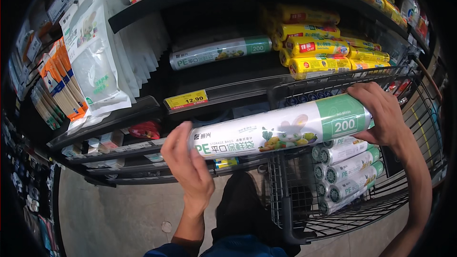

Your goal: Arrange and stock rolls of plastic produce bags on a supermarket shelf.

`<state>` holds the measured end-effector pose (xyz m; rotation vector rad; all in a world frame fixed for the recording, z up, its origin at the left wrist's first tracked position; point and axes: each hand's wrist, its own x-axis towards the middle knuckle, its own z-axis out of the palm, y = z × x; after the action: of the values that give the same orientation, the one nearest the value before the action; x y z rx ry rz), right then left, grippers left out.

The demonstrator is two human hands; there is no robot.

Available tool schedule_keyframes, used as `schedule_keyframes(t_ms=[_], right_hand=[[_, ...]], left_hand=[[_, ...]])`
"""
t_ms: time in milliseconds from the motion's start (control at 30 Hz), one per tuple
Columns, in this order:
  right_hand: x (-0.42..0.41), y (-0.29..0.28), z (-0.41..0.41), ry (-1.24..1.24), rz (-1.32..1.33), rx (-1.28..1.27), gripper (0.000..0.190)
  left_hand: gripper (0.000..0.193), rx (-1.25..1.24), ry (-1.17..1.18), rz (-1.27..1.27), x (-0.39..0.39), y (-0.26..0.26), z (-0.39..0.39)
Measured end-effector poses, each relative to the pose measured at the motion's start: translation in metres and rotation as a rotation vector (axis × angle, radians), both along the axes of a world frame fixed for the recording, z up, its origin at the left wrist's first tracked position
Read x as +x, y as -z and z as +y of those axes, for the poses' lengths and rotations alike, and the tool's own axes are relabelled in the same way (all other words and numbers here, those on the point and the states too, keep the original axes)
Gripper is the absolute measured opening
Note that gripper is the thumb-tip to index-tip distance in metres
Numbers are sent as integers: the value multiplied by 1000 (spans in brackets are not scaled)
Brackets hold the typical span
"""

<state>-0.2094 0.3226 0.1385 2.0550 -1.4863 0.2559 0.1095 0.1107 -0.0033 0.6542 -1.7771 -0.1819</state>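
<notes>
A large white and green roll of PE storage bags (278, 128) spans the space between my hands, in front of the shelf. My left hand (189, 164) grips its left end, and my right hand (382, 114) holds its green right end. Behind it, a similar roll (221, 53) lies on the dark shelf (221, 85). Several smaller white and green rolls (351, 178) are stacked in the wire shopping cart (296, 192), below my right hand.
Yellow Glad rolls (317, 48) are piled at the shelf's right. Hanging packs of disposable gloves (94, 60) and orange-topped packs of sticks (62, 82) are at the left. A price tag (186, 100) sits on the shelf edge. The cart's rim curves around the right side.
</notes>
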Motion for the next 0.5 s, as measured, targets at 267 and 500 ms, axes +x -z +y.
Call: schedule_keyframes(t_ms=[267, 500], right_hand=[[-9, 6, 9, 71, -45, 82, 76], [-7, 9, 6, 47, -73, 87, 79]], left_hand=[[62, -151, 355, -434, -43, -76, 42], [72, -270, 474, -356, -78, -82, 53]])
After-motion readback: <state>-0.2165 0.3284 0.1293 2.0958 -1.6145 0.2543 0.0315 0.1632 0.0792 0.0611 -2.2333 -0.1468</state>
